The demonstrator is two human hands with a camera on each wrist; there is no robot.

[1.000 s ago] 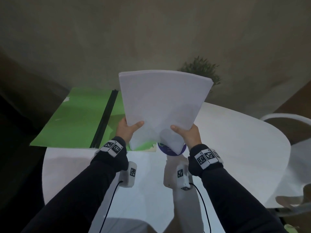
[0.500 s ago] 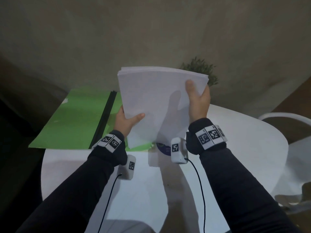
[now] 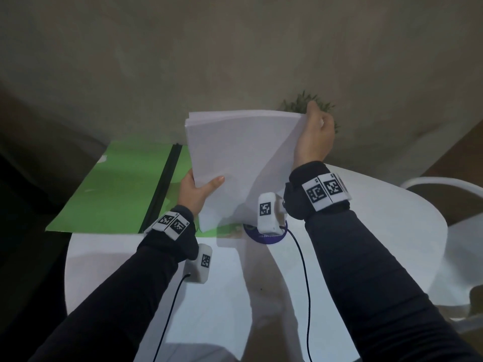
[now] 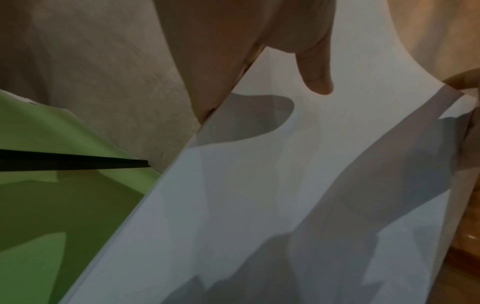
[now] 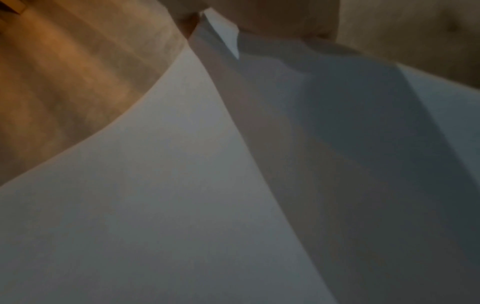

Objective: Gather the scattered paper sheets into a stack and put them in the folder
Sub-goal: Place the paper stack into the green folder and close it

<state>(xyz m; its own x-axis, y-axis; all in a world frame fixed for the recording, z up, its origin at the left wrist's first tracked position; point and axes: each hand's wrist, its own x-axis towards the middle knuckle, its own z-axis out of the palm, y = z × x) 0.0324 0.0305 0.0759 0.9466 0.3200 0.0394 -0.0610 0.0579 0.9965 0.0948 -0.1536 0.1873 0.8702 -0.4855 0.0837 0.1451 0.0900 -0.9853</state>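
A stack of white paper sheets stands nearly upright above the round white table. My left hand grips its lower left edge, thumb on the front face; the left wrist view shows the thumb on the stack of paper. My right hand pinches the stack's top right corner, and the paper fills the right wrist view. The green folder lies open at the table's far left, its black spine up the middle, partly hidden behind the sheets.
A purple round disc lies on the table below the sheets. A white chair stands at the right. A small green plant shows behind the paper. Bare tabletop lies near my forearms.
My right hand has climbed from the stack's bottom edge up the right side to its top right corner. The left hand keeps its grip low on the left.
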